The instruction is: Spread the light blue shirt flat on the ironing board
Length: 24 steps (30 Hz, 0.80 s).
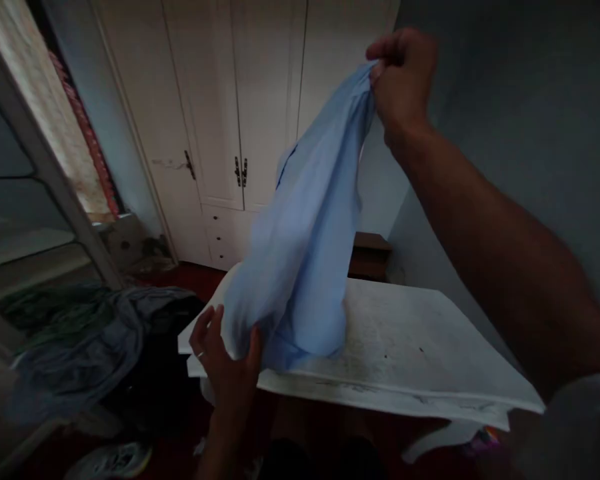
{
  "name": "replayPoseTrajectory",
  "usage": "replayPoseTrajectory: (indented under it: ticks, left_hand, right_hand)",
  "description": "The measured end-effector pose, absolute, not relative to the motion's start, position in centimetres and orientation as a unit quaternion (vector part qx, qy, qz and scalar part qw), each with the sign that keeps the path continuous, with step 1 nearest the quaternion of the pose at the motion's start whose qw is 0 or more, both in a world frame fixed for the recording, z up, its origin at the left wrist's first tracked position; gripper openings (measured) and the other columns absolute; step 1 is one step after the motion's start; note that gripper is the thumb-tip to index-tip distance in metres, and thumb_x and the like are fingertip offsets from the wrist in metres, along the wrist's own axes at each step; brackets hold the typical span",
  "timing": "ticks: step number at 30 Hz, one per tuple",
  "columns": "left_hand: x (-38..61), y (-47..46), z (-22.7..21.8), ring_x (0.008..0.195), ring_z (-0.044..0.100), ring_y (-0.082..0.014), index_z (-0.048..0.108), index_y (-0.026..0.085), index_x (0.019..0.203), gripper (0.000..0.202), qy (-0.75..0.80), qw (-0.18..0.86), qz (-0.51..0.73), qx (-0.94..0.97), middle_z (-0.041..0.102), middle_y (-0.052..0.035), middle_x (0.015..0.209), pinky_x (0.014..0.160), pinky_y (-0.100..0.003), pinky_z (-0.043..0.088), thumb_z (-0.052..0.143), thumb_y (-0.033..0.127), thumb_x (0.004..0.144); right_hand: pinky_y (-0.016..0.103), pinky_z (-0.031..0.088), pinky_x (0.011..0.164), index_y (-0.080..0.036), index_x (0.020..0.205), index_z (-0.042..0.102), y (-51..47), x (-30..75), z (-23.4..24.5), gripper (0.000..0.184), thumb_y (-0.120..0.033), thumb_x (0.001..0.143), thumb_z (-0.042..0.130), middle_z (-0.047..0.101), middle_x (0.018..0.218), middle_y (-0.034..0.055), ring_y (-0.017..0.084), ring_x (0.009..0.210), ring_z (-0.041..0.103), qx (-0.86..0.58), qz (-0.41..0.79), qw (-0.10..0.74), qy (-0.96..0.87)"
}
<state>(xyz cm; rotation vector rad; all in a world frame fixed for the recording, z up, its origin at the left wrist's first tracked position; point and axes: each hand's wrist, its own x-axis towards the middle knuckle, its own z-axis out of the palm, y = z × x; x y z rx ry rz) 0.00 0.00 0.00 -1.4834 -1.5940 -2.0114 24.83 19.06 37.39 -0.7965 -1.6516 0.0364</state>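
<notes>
A light blue garment (300, 247) hangs in loose folds, its lower part resting on the white table (405, 327). High on the right, my right hand (405, 80) pinches its top corner between thumb and fingers. At the table's near left edge is my left hand (230, 360), wearing a ring. Its fingers are spread at the garment's lower left side, thumb against the cloth, without a visible grip. A short dark line shows on the garment's left edge. The folds hide its full shape.
A white wardrobe (270, 87) with dark handles stands behind the table. Left are piled grey clothes (90, 347), a green cloth (55, 307) and a framed rack or ladder (50, 147). A brown wooden box-like piece (370, 253) sits by the right wall. A shoe (113, 461) lies on the floor.
</notes>
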Motion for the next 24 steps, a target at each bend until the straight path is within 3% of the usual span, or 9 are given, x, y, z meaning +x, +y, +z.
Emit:
replayPoseTrajectory:
  ticks: [3,6,9,11,14,17,19,21,24]
  left_hand:
    - [-1.4,0.2,1.2,0.104,0.058,-0.0259,0.064,0.019,0.112,0.039,-0.524,0.119,-0.679,-0.501,0.062,-0.0113,0.105,0.091,-0.043,0.050,0.072,0.033,0.076]
    - [-1.5,1.2,1.6,0.092,0.064,-0.0237,0.069,0.021,0.103,0.025,-0.498,0.024,-0.625,-0.601,0.068,-0.0087,0.095,0.089,-0.041,0.051,0.066,0.034,0.082]
    - [-0.6,2.9,0.9,0.109,0.062,-0.0294,0.057,0.020,0.129,0.054,-0.513,-0.129,-0.530,-0.663,0.065,-0.0148,0.118,0.095,-0.047,0.049,0.064,0.047,0.082]
    - [0.2,3.8,0.1,0.128,0.050,-0.0350,0.038,0.017,0.145,0.083,-0.516,-0.187,-0.496,-0.673,0.050,-0.0208,0.139,0.104,-0.053,0.042,0.068,0.054,0.077]
    - [1.5,4.1,-0.4,0.143,0.027,-0.0373,0.017,0.017,0.153,0.107,-0.505,-0.184,-0.529,-0.656,0.025,-0.0226,0.155,0.115,-0.057,0.028,0.073,0.057,0.071]
    - [2.6,3.4,1.0,0.147,0.017,-0.0361,0.005,0.022,0.154,0.118,-0.514,-0.111,-0.612,-0.590,0.015,-0.0201,0.158,0.117,-0.057,0.023,0.076,0.057,0.067]
    - [3.3,2.8,2.8,0.147,0.016,-0.0365,0.011,0.023,0.153,0.117,-0.511,-0.047,-0.647,-0.563,0.017,-0.0194,0.156,0.118,-0.057,0.022,0.079,0.056,0.064]
    - [3.7,2.6,4.6,0.144,0.021,-0.0380,0.028,0.023,0.149,0.107,-0.502,-0.014,-0.656,-0.564,0.025,-0.0188,0.153,0.116,-0.057,0.024,0.080,0.055,0.062]
    - [3.8,3.1,6.0,0.132,0.041,-0.0362,0.045,0.023,0.137,0.087,-0.500,-0.057,-0.667,-0.550,0.044,-0.0166,0.140,0.109,-0.053,0.035,0.081,0.050,0.063]
  right_hand:
    - [0.024,0.053,0.065,-0.027,0.108,0.049,19.2,23.1,37.6,0.018,-0.024,0.094,0.038,0.055,0.115,0.0018,0.029,0.127,0.048,-0.307,-0.016,0.639,-0.705]
    - [0.032,0.053,0.079,-0.022,0.091,0.050,19.0,21.0,36.2,0.006,-0.018,0.090,0.047,0.054,0.112,0.0037,0.030,0.129,0.044,-0.290,-0.086,0.661,-0.687]
    - [0.038,0.054,0.084,-0.021,0.086,0.051,19.4,18.7,33.5,0.008,-0.013,0.085,0.053,0.057,0.105,0.0060,0.030,0.121,0.049,-0.305,-0.045,0.637,-0.706]
    - [0.039,0.056,0.078,-0.019,0.086,0.051,19.8,17.3,31.3,0.010,-0.011,0.083,0.055,0.058,0.097,0.0069,0.028,0.107,0.057,-0.344,0.045,0.617,-0.707]
    - [0.035,0.057,0.064,-0.017,0.091,0.051,19.5,15.8,28.0,0.012,-0.012,0.082,0.057,0.055,0.081,0.0031,0.019,0.079,0.062,-0.356,0.225,0.565,-0.709]
    - [0.031,0.058,0.060,-0.018,0.091,0.050,17.4,14.6,25.2,0.017,-0.009,0.079,0.058,0.053,0.077,-0.0002,0.012,0.067,0.059,-0.323,0.342,0.534,-0.702]
    - [0.031,0.059,0.059,-0.018,0.091,0.050,15.0,13.8,23.6,0.018,-0.008,0.078,0.058,0.054,0.078,-0.0002,0.011,0.064,0.058,-0.306,0.390,0.513,-0.701]
    - [0.032,0.060,0.060,-0.019,0.092,0.051,12.4,13.1,22.2,0.017,-0.010,0.079,0.058,0.055,0.081,0.0004,0.011,0.064,0.060,-0.288,0.426,0.494,-0.701]
    - [0.032,0.061,0.063,-0.021,0.098,0.051,9.1,12.8,20.4,0.019,-0.018,0.081,0.060,0.059,0.090,0.0017,0.014,0.075,0.065,-0.231,0.471,0.461,-0.716]
